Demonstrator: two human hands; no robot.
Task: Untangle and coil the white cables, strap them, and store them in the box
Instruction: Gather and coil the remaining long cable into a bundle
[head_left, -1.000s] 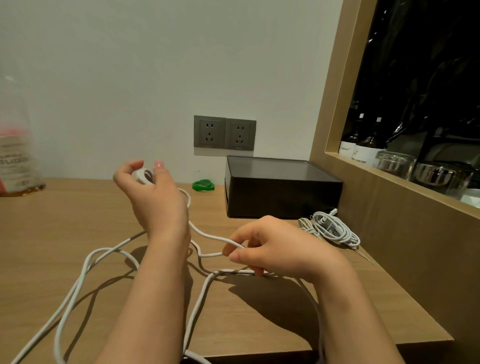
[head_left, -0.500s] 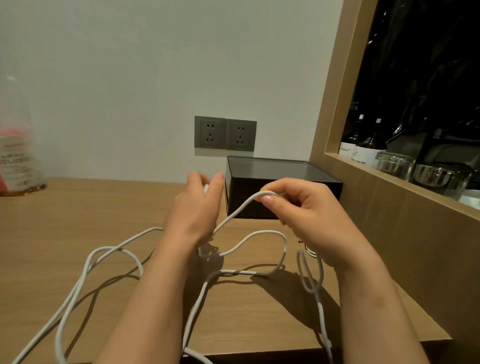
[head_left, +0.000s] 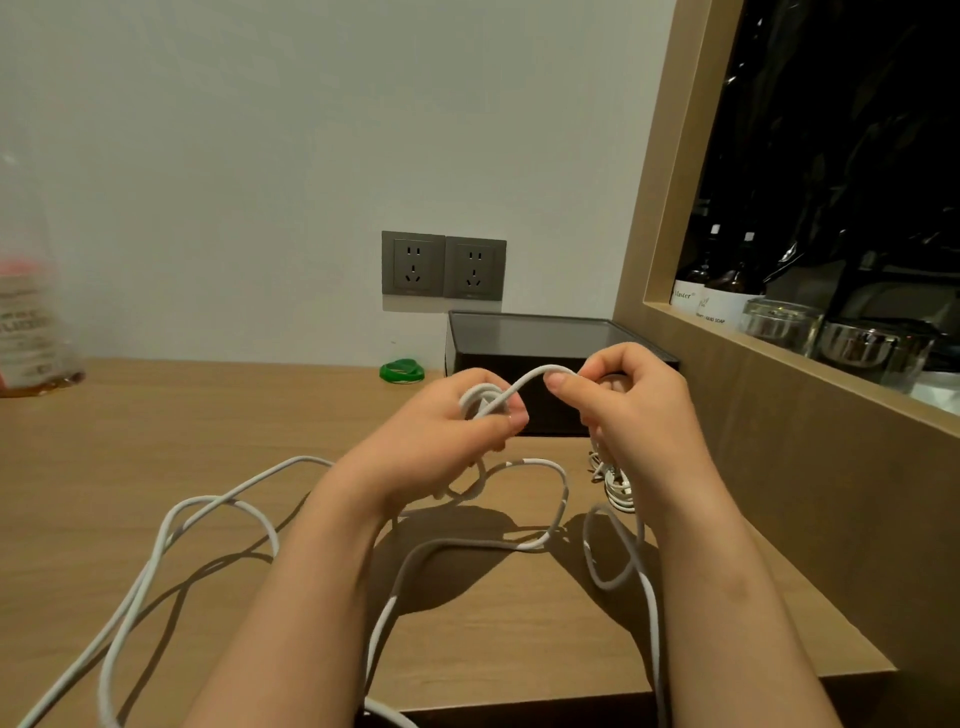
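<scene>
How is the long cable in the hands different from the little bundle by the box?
The cable sprawls in loose loops over the table; the bundle is a tight little coil. The left hand and right hand hold part of the cable up; the bundle lies on the table. The cable looks thicker than the bundle's strands. Both are white.

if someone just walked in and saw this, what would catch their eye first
Two hands mid-frame: the left hand grips a small coil of white cable while the right hand pinches the strand arching between them. The rest sprawls in loose loops over the wooden desk, with the black box just behind the hands and a green strap to its left.
</scene>
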